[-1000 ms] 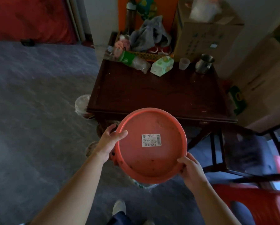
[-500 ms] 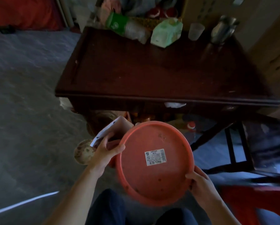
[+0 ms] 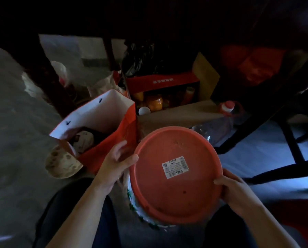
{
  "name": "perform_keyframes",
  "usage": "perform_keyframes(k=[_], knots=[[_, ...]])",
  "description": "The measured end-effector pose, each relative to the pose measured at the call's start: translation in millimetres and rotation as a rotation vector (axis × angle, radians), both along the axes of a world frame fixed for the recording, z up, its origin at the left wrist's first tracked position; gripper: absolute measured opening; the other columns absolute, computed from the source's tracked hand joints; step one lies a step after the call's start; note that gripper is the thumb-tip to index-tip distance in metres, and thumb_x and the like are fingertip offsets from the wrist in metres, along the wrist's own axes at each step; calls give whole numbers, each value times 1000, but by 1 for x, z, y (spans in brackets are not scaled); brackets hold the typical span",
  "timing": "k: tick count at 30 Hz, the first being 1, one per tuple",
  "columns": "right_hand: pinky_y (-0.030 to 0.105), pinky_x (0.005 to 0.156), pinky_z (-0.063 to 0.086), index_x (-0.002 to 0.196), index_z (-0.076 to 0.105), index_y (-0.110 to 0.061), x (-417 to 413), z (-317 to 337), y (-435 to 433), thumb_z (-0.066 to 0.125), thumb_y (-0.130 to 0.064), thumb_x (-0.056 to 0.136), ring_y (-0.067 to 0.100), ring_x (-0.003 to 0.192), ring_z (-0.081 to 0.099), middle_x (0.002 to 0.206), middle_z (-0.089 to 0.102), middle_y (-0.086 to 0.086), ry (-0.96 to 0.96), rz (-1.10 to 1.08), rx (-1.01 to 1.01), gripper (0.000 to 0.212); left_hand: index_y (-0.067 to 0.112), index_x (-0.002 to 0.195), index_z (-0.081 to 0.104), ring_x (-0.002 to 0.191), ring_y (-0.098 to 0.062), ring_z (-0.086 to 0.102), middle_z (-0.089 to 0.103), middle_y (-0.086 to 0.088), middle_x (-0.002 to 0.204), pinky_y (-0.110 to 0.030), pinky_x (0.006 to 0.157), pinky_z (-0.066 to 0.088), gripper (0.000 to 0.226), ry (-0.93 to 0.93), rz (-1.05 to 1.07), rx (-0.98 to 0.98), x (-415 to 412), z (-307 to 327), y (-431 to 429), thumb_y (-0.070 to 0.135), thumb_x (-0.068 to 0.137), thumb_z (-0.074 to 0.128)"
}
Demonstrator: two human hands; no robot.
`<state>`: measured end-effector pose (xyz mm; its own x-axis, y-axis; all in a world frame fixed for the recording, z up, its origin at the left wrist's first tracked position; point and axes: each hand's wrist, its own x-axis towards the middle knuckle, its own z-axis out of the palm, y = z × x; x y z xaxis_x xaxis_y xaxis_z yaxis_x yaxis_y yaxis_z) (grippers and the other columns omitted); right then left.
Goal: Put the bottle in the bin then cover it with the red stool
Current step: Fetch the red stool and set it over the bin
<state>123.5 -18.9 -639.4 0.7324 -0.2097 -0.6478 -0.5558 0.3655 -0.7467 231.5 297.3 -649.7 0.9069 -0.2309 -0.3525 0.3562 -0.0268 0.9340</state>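
Observation:
The round red stool (image 3: pixel 174 187) with a white label fills the lower centre of the head view. My left hand (image 3: pixel 115 165) grips its left rim and my right hand (image 3: pixel 233 190) grips its right rim. Directly beneath it shows the side of a white bin (image 3: pixel 133 199) with a green pattern; the stool hides the bin's opening and whatever lies inside. I cannot tell whether the stool touches the bin. A large clear bottle (image 3: pixel 219 126) with a red cap lies on the floor behind the stool.
A red paper bag (image 3: pixel 103 135) with a white lining stands open to the left, with a patterned round object (image 3: pixel 62 163) beside it. A red box of orange jars (image 3: pixel 164 93) sits under the dark table. Black chair legs (image 3: pixel 292 147) stand on the right.
I have crouched down and my view has dropped below the table top. The stool has come down with both hands and now sits over the white bin.

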Motion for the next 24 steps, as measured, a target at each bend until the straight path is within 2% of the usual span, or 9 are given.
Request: perform_keyframes(k=[2, 5, 7, 11, 14, 18, 20, 24], knots=[[33, 56, 51, 103, 61, 5, 2, -16, -2, 51, 13, 79, 28, 63, 57, 77, 60, 19, 8, 4, -3, 27, 23, 137, 44, 95, 14, 63, 58, 14, 115, -5, 68, 49, 127, 12, 9, -1, -3, -14, -4, 71, 26, 84], [36, 61, 49, 108, 60, 8, 4, -35, 0, 54, 12, 77, 31, 67, 57, 85, 60, 22, 50, 7, -6, 33, 25, 141, 41, 103, 3, 58, 52, 9, 126, -16, 79, 48, 130, 43, 17, 17, -4, -23, -8, 73, 28, 83], [34, 59, 52, 107, 63, 6, 4, -43, 2, 55, 12, 75, 28, 62, 60, 84, 62, 23, 73, 10, -11, 34, 26, 142, 41, 107, 2, 53, 48, 4, 132, -21, 84, 45, 122, 46, 16, 29, -3, -24, -12, 69, 35, 83], [31, 54, 52, 101, 64, 4, 8, -53, 4, 53, 13, 76, 28, 59, 58, 78, 62, 21, 101, 26, -11, 29, 21, 144, 40, 121, -13, 47, 44, -7, 146, -28, 93, 39, 109, 71, 54, 68, 1, -30, -17, 61, 49, 76], [30, 50, 53, 96, 62, 3, 12, -59, 5, 53, 14, 77, 25, 54, 58, 73, 60, 19, 110, 37, -25, 24, 18, 145, 39, 128, -19, 46, 43, -12, 148, -32, 99, 39, 99, 108, 83, 79, 1, -41, -18, 55, 62, 78], [31, 53, 56, 101, 64, 4, 11, -66, 6, 54, 14, 77, 25, 57, 63, 78, 65, 21, 132, 41, -23, 28, 19, 145, 38, 127, -20, 49, 46, -12, 146, -37, 104, 41, 108, 148, 84, 97, 3, -50, -16, 63, 55, 77], [33, 55, 57, 106, 63, 5, 8, -69, 7, 55, 13, 77, 28, 61, 64, 83, 64, 24, 150, 50, -28, 31, 19, 144, 38, 123, -19, 52, 49, -10, 143, -36, 101, 42, 111, 173, 91, 79, 3, -51, -16, 67, 52, 78], [35, 63, 56, 108, 62, 7, 5, -73, 12, 60, 9, 75, 32, 72, 61, 88, 63, 24, 212, 96, -119, 33, 17, 145, 38, 116, -16, 52, 52, -8, 140, -26, 87, 39, 96, 196, 92, 79, 0, -57, -19, 59, 64, 69]])
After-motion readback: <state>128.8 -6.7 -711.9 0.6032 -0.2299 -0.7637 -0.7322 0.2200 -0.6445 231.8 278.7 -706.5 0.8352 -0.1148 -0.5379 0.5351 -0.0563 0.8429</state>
